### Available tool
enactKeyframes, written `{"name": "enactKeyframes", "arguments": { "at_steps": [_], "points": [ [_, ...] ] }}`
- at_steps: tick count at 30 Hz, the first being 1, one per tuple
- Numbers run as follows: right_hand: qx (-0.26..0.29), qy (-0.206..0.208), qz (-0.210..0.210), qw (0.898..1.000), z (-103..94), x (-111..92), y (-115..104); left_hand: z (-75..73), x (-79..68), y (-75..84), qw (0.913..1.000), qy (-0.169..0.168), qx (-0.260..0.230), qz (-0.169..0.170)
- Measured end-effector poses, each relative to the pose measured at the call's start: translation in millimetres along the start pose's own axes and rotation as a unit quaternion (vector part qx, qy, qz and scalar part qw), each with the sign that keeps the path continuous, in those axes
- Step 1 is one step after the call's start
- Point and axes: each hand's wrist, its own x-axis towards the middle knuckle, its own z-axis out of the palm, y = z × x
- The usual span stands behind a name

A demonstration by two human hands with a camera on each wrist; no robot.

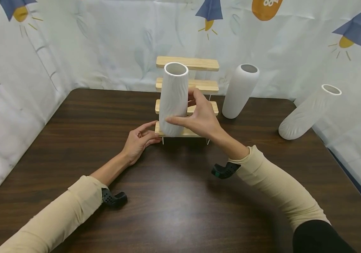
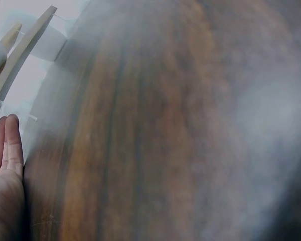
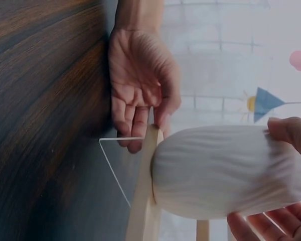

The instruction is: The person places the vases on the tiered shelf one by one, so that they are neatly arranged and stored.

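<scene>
A white ribbed vase stands upright at the left end of the lowest plank of a stepped wooden rack. My right hand grips the vase from its right side, thumb across the front and fingers behind. In the right wrist view, the vase's rounded base meets the plank. My left hand holds the left end of that lowest plank between thumb and fingers. Its thumb tip lies at the plank's end in the right wrist view, and the other fingers are beside the clear support.
Behind the rack's right side is a smooth white vase. Farther right, another white vase with a carved pattern stands near the edge of the dark wooden table. A printed cloth hangs around the table's back and sides.
</scene>
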Motion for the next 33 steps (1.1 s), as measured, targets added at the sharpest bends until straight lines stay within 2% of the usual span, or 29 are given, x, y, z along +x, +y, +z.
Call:
{"name": "enactKeyframes", "arguments": {
  "at_steps": [7, 14, 33],
  "points": [
    [-0.006, -0.015, -0.001, 1.0, 1.4, -0.6, -0.5, -0.7, 0.0, 0.6, 1.0, 0.003, 0.002, -0.005],
    [-0.002, -0.013, -0.003, 1.0, 1.4, -2.3, 0.0, -0.3, 1.5, 1.0, 1.0, 0.003, 0.006, -0.003],
    [0.006, -0.057, 0.051, 0.997, -10.1, -21.6, 9.3, 1.1, 1.0, -1.0, 1.0, 0.007, 0.003, -0.005]
  ]
}}
